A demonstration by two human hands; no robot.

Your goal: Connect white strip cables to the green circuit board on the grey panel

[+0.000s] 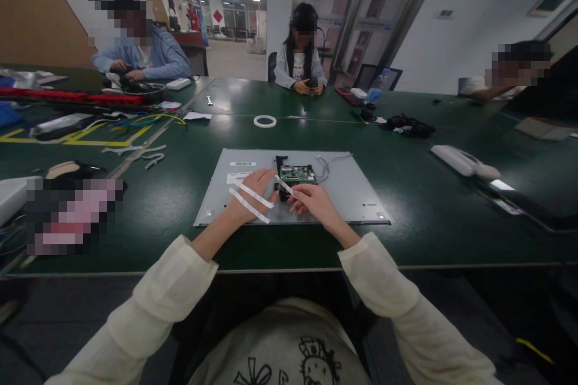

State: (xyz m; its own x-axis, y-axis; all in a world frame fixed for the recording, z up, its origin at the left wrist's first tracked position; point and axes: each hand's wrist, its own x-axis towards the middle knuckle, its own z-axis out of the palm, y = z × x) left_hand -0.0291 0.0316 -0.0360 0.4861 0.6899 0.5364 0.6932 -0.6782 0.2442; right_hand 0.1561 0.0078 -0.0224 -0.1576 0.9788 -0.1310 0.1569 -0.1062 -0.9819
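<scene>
A grey metal panel (352,192) lies on the green table, with a green circuit board (298,174) and black parts near its middle. My left hand (253,195) is over the panel's left half, back up, with strips of white tape (250,205) lying across it. Its fingers reach toward the board, and their tips are partly hidden. My right hand (313,201) pinches the lower end of another white strip (285,184) between thumb and finger, just in front of the board. A grey cable (323,168) curls at the board's right.
A white tape roll (265,121) lies beyond the panel. Cables and tools (153,120) cover the left side; a white device (456,160) and black items (409,126) are at right. Three people sit around the table.
</scene>
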